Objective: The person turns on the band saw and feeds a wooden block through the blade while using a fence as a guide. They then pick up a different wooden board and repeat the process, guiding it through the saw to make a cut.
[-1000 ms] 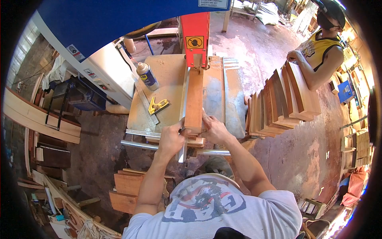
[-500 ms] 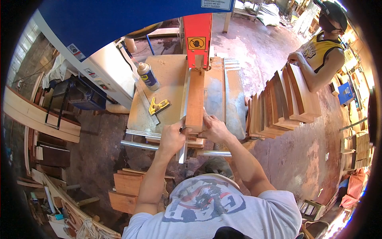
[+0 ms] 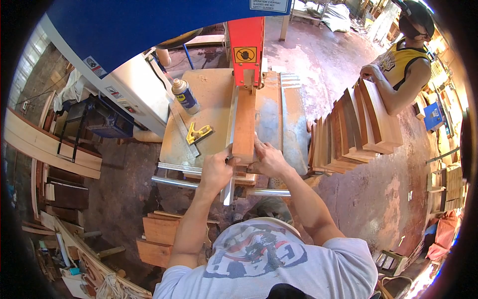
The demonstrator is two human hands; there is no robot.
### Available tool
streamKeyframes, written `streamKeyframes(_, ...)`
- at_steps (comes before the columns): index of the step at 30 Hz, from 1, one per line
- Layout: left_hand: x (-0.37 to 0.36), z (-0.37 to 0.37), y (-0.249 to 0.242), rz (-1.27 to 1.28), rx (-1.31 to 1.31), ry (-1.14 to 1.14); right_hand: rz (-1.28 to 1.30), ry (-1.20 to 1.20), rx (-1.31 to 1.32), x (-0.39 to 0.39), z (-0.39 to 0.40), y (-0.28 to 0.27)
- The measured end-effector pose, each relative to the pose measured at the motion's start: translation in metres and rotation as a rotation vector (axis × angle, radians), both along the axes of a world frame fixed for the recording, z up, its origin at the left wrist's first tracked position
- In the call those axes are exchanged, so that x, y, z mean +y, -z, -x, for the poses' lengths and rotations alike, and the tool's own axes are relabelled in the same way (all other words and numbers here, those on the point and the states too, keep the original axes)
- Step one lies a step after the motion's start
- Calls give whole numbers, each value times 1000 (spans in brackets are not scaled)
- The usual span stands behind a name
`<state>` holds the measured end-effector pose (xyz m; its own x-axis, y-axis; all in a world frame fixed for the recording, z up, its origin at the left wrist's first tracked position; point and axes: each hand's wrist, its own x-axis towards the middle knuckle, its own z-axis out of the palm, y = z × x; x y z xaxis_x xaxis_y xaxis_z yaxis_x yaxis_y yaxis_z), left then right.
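Observation:
A reddish-brown wood block (image 3: 244,127) lies lengthwise on the saw table (image 3: 209,82), its far end under the red blade guard (image 3: 246,37). Along its left side runs a metal fence (image 3: 231,144). My left hand (image 3: 217,171) is closed at the near left corner of the block, beside the fence. On the near right side, my right hand (image 3: 269,158) grips the block, with a finger stretched along its side. The blade itself is hard to make out. A yellow square (image 3: 198,133) and a spray can (image 3: 185,97) rest on the table left of the fence.
To the right stands a row of cut boards (image 3: 348,127), with a person (image 3: 408,65) leaning an arm over them. A metal rail (image 3: 174,182) crosses the table's front. More wood pieces (image 3: 159,234) sit below at the left. The blue machine housing (image 3: 149,25) hangs overhead.
The block and both hands look almost unmoved, at most very slightly farther toward the blade guard. The other person's head has turned a little.

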<state>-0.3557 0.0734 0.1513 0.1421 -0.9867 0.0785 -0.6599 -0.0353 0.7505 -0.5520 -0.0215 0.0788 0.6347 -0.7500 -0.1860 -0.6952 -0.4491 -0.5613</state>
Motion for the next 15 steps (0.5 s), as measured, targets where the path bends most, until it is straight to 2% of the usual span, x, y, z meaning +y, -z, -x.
streamKeyframes(12,-8,4,15,79,49,-60,72,67,-144,2,2,13)
streamKeyframes(15,-10,2,19,82,55,-69,178,119,-205,3,1,31)
